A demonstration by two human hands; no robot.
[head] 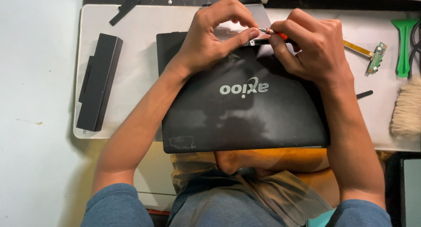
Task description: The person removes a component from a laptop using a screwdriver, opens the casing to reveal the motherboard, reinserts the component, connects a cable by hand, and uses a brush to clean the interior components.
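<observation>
A black laptop [245, 108] lies lid-up on a pale grey work mat [140, 65], its hinge edge facing away from me. My right hand [313, 47] grips a small screwdriver with an orange collar [274, 32], tip pointing left at the laptop's far edge. My left hand [215, 34] rests on the laptop's far left part, thumb and fingers pinched around the screwdriver tip at a metal hinge piece [258, 42]. Whatever sits under the fingertips is hidden.
A long black battery pack [98, 82] lies at the mat's left edge, a black plastic strip [125, 8] above it. At right are a small green circuit board with a yellow flat cable [375, 58], a green pry tool [402, 47] and a tan brush [405, 106]. My crossed legs are below.
</observation>
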